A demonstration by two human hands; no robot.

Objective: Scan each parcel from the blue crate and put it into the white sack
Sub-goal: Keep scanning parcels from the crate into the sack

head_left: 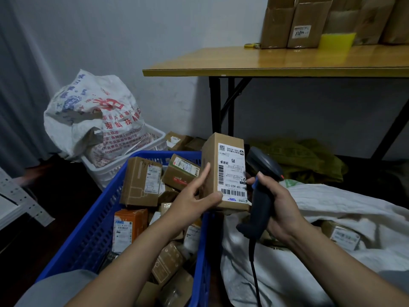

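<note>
Table (287, 63) (boxes (294, 25) atop) against wall (132, 29).

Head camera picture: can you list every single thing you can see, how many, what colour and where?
held parcel: one, brown, label facing camera, above crate's far corner
barcode scanner: one, dark grey, right of parcel
blue crate: one, bottom left, many brown parcels, one orange
white sack: one, bottom right, parcel inside
white basket: one, behind crate
printed sack: one, white, on basket
table: one, yellow-brown, top right
cardboard boxes: several, brown, on table
green sack: one, under table
left hand: holds parcel
right hand: grips scanner
</note>
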